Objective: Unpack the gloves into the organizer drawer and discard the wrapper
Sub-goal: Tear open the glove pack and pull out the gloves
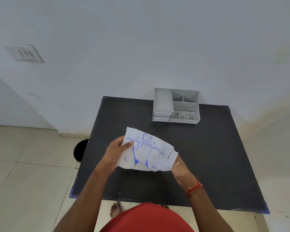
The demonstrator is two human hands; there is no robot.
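Both hands held the glove packet (147, 151) above the dark table (216, 156): left hand (115, 153) pinched its left edge, right hand (180, 171) gripped its right end, the grey organizer (176, 106) well beyond.

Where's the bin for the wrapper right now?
Head view: the black bin is on the floor, just off the table's left edge, partly hidden beneath it, left of the left hand.

The white glove packet (146, 151) carries blue print. Across the drawing of a hand runs "DISPOSABLE POLYETHYLENE GLOVES", with the smaller word "EMBOSSED" just above it. Near the packet's near left corner a circled "L" stands. Along the near edge, toward the right, is a small blue marking that looks like a count, too blurred to read.
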